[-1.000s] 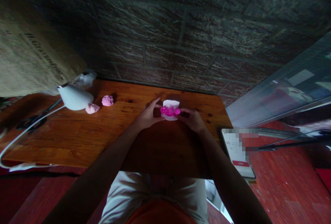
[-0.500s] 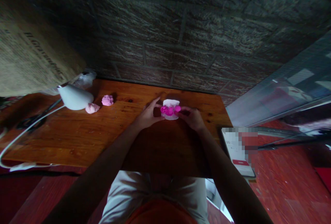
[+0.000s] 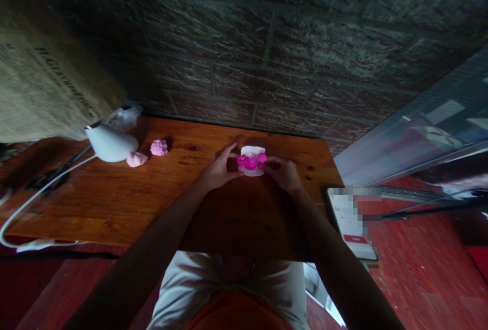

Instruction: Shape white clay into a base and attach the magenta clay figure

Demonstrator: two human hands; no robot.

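A bright magenta piece with several rounded lobes (image 3: 251, 162) lies across a pale, flat, roughly square piece (image 3: 253, 151) near the middle of the wooden table. Its material is too blurred to make out. My left hand (image 3: 220, 170) grips its left end between thumb and fingertips, the thumb close to the pale piece's lower left edge. At the right end, the fingers of my right hand (image 3: 285, 173) close on the magenta piece. Off to the left lie two crumpled pink lumps, one deeper pink (image 3: 159, 147) and one paler (image 3: 136, 159).
A white cone-shaped lamp base (image 3: 112, 144) with a white cable stands on the table's (image 3: 152, 192) left, below a large printed paper shade (image 3: 49, 76). Black scissors (image 3: 48, 180) lie behind the cable. A tablet (image 3: 348, 223) sits at the right edge. A stone-patterned wall rises behind.
Both hands stay in place on the magenta piece. The whole view has shifted very slightly; nothing else has visibly moved.
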